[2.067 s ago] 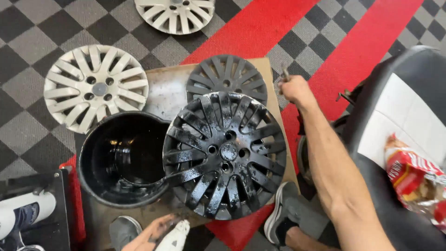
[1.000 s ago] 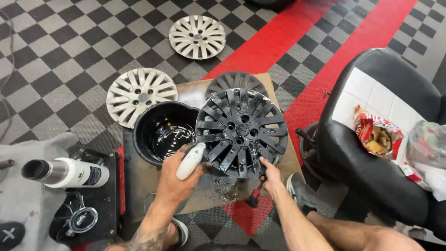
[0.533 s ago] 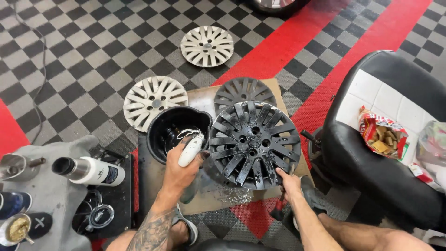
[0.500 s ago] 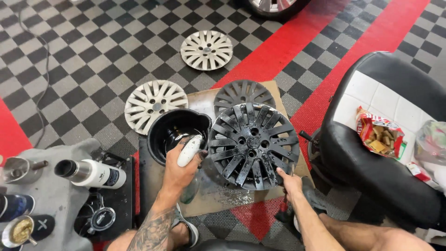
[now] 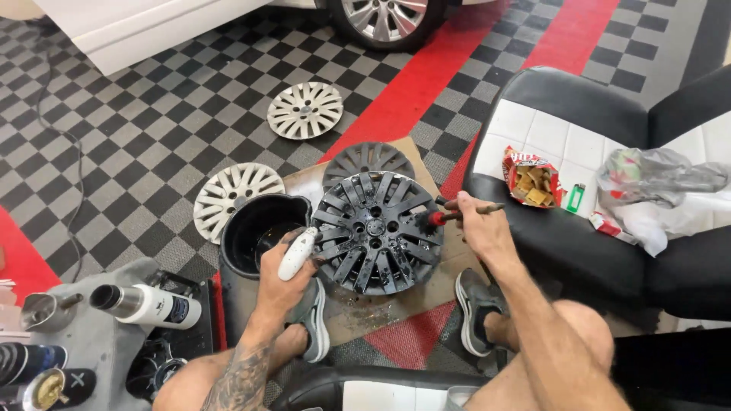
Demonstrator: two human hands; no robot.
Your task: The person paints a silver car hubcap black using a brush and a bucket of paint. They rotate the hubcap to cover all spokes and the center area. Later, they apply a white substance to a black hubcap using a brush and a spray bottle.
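Note:
A glossy black hubcap [image 5: 377,232] stands tilted on a sheet of cardboard [image 5: 396,308], leaning on a black bucket [image 5: 259,232]. My left hand [image 5: 285,270] grips a white handle [image 5: 297,253] at the hubcap's left rim. My right hand [image 5: 472,221] holds a small brush [image 5: 453,215] with a red collar, its tip at the hubcap's right rim. Behind lies a second dark hubcap [image 5: 369,158].
Two silver hubcaps [image 5: 236,199] [image 5: 306,110] lie on the checkered floor. A black and white seat [image 5: 609,190] at right carries a snack bag [image 5: 531,176], a green lighter and plastic bags. A grey stand with bottles [image 5: 145,306] is at lower left. A car wheel [image 5: 384,17] is at the top.
My right hand rose from the hubcap's lower edge to its right rim and now holds the brush. The left hand with the white handle stays at the left rim. The view widened.

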